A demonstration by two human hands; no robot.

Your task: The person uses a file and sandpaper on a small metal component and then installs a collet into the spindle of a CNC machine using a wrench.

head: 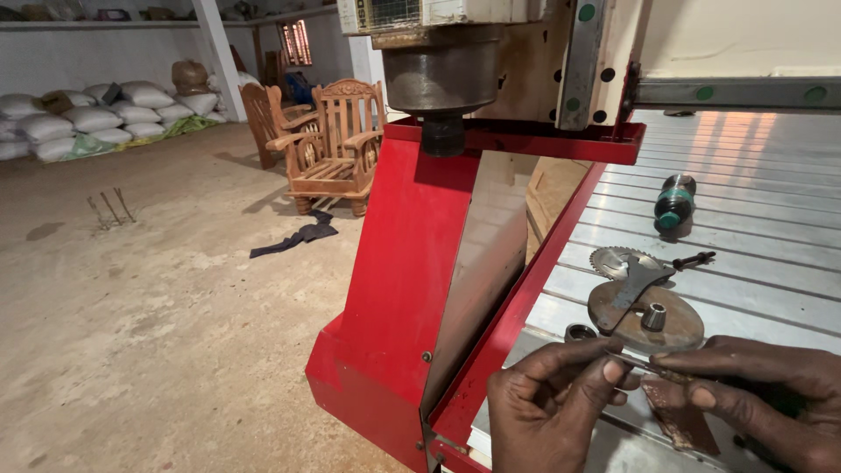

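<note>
Open room is left over the ribbed grey metal worktop (753,219) between the green-capped dark cylinder (674,203) and the cluster nearer the hands, and along its far right side. Passage in front of the left hand (547,407) and right hand (762,394) is blocked by the rusty round disc (674,328), the toothed saw blade (613,259) and the small metal ring (579,332). The left edge is closed off by the red metal machine frame (403,263), and headroom is limited by the grey spindle housing (442,74).

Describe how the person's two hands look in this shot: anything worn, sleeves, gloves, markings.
Both hands are bare. The left hand and the right hand wear no gloves, and no rings, watch or bands show. No sleeves reach into view; the frame cuts both off near the wrist. The fingernails are short. No markings are visible.
</note>
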